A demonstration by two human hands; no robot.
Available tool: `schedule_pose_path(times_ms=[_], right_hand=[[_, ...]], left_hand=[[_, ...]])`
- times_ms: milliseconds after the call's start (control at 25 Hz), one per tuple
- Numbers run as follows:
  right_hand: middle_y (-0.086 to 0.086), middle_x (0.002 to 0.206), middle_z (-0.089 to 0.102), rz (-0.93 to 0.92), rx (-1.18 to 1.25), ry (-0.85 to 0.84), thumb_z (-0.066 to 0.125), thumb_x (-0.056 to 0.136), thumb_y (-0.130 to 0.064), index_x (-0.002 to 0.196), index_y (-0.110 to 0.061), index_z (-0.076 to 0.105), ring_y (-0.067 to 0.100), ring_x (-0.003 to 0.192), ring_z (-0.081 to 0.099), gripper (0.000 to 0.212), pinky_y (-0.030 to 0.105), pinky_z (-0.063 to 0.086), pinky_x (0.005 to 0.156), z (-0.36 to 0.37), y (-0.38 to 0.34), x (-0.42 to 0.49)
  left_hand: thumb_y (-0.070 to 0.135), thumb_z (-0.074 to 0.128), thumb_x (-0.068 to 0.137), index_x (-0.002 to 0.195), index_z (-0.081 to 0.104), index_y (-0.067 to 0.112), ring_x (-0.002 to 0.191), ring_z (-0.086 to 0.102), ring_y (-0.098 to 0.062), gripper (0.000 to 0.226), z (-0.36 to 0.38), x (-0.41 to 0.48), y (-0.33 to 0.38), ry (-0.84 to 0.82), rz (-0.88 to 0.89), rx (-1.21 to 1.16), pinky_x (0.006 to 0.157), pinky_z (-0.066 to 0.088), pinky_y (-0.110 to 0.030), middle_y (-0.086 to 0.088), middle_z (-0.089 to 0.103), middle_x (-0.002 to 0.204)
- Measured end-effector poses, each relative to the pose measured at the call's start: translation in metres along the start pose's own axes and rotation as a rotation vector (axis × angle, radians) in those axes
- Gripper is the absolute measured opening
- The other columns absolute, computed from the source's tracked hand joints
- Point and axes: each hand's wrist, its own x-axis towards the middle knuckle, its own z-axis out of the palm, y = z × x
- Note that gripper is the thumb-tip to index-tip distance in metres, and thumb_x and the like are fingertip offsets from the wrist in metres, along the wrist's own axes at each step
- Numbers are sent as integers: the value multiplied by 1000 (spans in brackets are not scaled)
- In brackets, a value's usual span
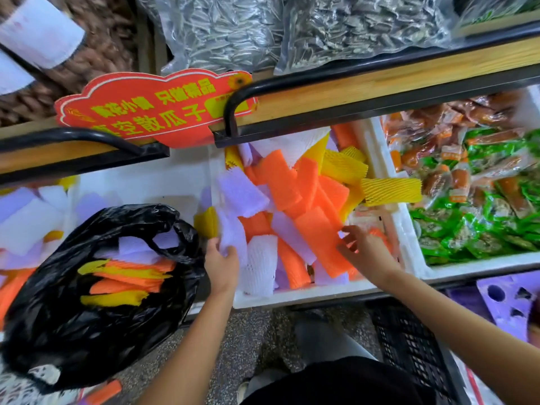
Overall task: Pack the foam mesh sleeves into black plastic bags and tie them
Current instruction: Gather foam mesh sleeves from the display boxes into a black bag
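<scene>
Left hand point(222, 266) pinching purple sleeve point(232, 235), right hand point(363, 249) touching orange sleeve point(324, 238)

Shop: red price sign point(155, 108), bagged sunflower seeds point(222, 33), packaged snacks point(473, 182) on wooden shelf point(380, 80).

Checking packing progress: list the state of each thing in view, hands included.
black bag: open, untied, partly filled with packed sleeves.
foam box: no lid, holds loose sleeves.
left hand: grips a purple sleeve.
right hand: fingers spread at the edge of an orange sleeve; grip unclear.
</scene>
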Motion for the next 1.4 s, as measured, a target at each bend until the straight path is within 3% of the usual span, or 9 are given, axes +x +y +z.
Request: schedule_pose_path(times_ms=[200, 360, 520, 640, 840, 1000, 1120, 1280, 1400], right_hand=[[-12, 86, 55, -102, 213, 229, 61, 88, -8, 126, -9, 40, 1, 70, 55, 44, 31, 51, 66, -23, -17, -20], [-13, 83, 55, -293, 300, 13, 58, 89, -4, 124, -14, 43, -5, 70, 55, 39, 10, 43, 63, 9, -60, -27], [-15, 81, 53, -315, 269, -53, 60, 88, -7, 123, -12, 50, -5, 67, 53, 37, 14, 41, 67, 33, -74, -22], [-5, 94, 55, -436, 218, -123, 67, 84, -10, 121, -10, 54, -4, 79, 52, 39, 7, 37, 73, 41, -75, -25], [27, 122, 48, -173, 103, 338, 69, 83, -13, 127, 12, 39, 37, 114, 46, 59, 41, 37, 96, 15, -52, 49], [21, 121, 57, 63, 159, 172, 69, 83, -21, 131, 6, 36, 35, 117, 51, 64, 42, 40, 94, 11, -53, 90], [15, 108, 65, -18, 228, 230, 62, 86, -13, 120, -1, 49, 30, 101, 61, 38, 29, 43, 80, 5, -63, 94], [20, 113, 54, -229, 190, 407, 50, 91, -5, 117, -1, 55, 26, 90, 55, 27, 36, 46, 85, -24, -56, 94], [26, 125, 46, -146, -30, 181, 54, 92, -8, 130, 0, 48, 38, 109, 50, 40, 41, 38, 96, -23, -31, 94]], left_hand=[[-4, 53, 81, 95, 44, 13, 81, 52, -21, 24, -5, -35, 15, -85, 58, -266, 70, 44, -24, -7, 55, 93], [-15, 47, 85, 111, 54, 13, 90, 61, -17, 39, 10, -65, 35, -363, 11, -455, 75, 52, -21, -6, 66, 103], [24, 53, 91, 120, 57, 14, 104, 64, -20, 32, 3, -69, 26, -549, -185, -781, 92, 50, -37, -7, 69, 112], [23, 63, 90, 108, 61, 17, 90, 65, -11, 19, -11, -75, 19, -431, -80, -558, 79, 52, -24, -1, 71, 98], [7, 62, 88, 92, 63, 20, 75, 65, -3, 13, -30, -70, 8, -244, -29, -483, 69, 51, -18, 4, 69, 87], [5, 61, 88, 93, 62, 20, 82, 65, -13, 15, -36, -72, -5, -219, -75, -468, 71, 53, -23, 2, 68, 90], [4, 61, 88, 92, 61, 18, 83, 64, -17, 15, -38, -72, -8, -212, -90, -466, 76, 54, -29, -1, 68, 90], [6, 61, 89, 98, 60, 15, 87, 64, -17, 12, -39, -68, -7, -235, -96, -445, 79, 53, -32, -3, 68, 95], [7, 60, 89, 97, 60, 16, 83, 64, -13, 11, -32, -70, -2, -281, -96, -431, 68, 53, -20, 1, 68, 92]])
